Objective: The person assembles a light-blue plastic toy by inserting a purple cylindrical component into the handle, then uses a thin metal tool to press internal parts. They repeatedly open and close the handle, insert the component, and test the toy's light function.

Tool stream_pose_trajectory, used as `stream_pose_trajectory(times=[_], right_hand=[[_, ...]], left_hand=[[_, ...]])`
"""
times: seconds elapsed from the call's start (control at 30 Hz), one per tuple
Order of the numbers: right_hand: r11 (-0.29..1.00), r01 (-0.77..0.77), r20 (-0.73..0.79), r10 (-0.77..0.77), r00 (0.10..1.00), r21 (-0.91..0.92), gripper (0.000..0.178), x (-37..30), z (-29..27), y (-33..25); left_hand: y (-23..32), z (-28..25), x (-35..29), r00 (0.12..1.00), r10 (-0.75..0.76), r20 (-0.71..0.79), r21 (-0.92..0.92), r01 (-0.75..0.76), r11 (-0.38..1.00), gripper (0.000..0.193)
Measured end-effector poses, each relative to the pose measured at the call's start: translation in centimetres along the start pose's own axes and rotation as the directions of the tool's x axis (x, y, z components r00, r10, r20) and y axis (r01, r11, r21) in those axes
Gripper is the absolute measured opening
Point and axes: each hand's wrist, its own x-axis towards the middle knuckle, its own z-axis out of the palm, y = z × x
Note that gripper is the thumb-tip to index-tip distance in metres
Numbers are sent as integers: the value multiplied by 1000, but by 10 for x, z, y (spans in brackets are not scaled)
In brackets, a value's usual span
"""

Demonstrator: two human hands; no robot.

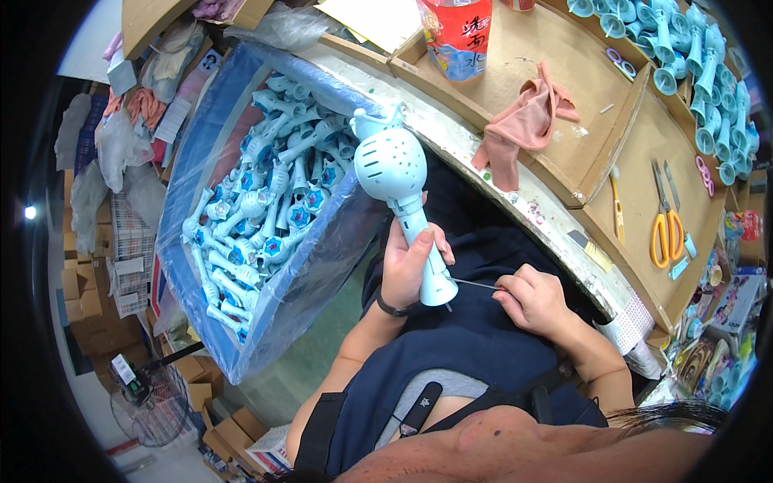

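Observation:
Upright and slightly tilted, a light blue toy wand (pixel 392 165) with a round perforated head and a crown-shaped top is in front of me. My left hand (pixel 409 262) is wrapped round its handle, just above the flared base. Closed in a pinch, my right hand (pixel 531 298) holds a thin metal rod (pixel 477 283). The rod's far end meets the side of the wand's flared base; whether it goes inside I cannot tell. My right hand itself stays apart from the wand.
On the left, a blue plastic-lined box (pixel 278 338) holds many light blue wand parts. The workbench at right carries a pink cloth (pixel 523 121), orange-handled scissors (pixel 666 233), a yellow cutter (pixel 617 209), a red container (pixel 456 40) and stacked blue parts (pixel 708 72). A fan (pixel 149 398) stands lower left.

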Motion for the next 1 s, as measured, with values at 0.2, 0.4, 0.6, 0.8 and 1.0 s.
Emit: stream_pose_trajectory(times=[0.2, 0.4, 0.6, 0.8, 1.0], right_hand=[[996, -81, -12, 81, 997, 49, 13, 1, 5, -6], [950, -194, -36, 209, 977, 244, 10, 3, 24, -13], [932, -166, -17, 181, 983, 321, 14, 4, 22, -5], [824, -81, -163, 207, 965, 561, 33, 23, 11, -5], [872, -247, 15, 266, 964, 424, 30, 26, 22, -19]], left_hand=[[-10, 3, -2, 982, 173, -77, 37, -171, 985, 50], [-19, 4, -1, 943, 300, -144, -70, -312, 948, 29], [-20, 5, -1, 947, 286, -147, -214, -312, 926, 26], [-22, -1, -3, 997, 74, 24, -111, -71, 991, 31], [-32, 3, -11, 981, 1, 193, 78, -17, 997, 37]])
